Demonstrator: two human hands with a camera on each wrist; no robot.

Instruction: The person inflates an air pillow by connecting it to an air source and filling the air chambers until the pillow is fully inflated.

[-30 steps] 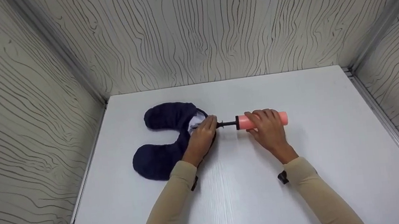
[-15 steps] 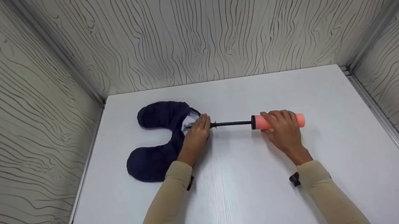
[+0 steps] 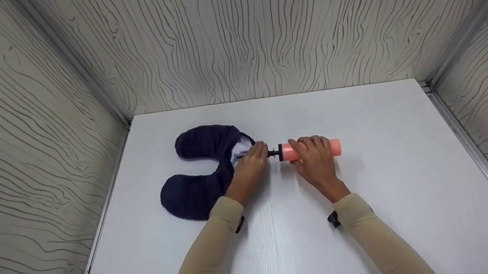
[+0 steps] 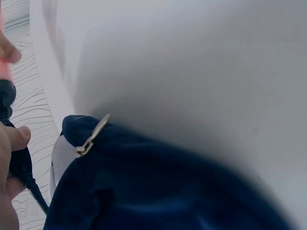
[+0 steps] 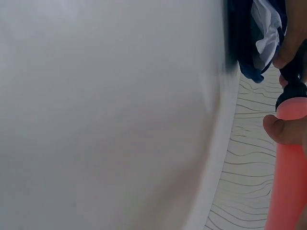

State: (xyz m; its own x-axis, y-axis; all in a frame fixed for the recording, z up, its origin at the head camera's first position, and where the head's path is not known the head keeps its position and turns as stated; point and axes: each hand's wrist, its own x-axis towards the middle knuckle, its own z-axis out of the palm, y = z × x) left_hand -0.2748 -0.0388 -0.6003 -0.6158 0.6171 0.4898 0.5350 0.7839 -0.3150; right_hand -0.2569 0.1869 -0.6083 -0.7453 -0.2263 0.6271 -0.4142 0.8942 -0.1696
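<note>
Clearly, both of our hands are busy around one slim tool on the smooth white tabletop (image 3: 311,244). Our right hand (image 3: 319,160) is wrapped around a pink cylindrical plastic pump (image 3: 336,147), which lies sideways with its black-collared end facing left. Our left hand (image 3: 250,168) grips the black handle piece (image 3: 273,153) just beside that collar, and a thin black tube (image 4: 37,192) slopes from it toward a navy-blue, U-shaped plush neck pillow (image 3: 225,171). We cannot tell where the tube ends, as the pillow's edge hides it in the left wrist view.

The pillow lies at our left, its two arms pointing away from the pump. At its curved side we see crumpled white lining (image 3: 239,148), partly covered by our left hand. A pale metal zip pull (image 4: 93,136) sits on the cloth edge. Our tan sleeves (image 3: 386,240) reach across the near tabletop, with a small black device (image 3: 334,219) at the right cuff. Pale wood-grain panels (image 3: 232,37) stand behind and on both sides, joined by grey metal strips (image 3: 75,69).
</note>
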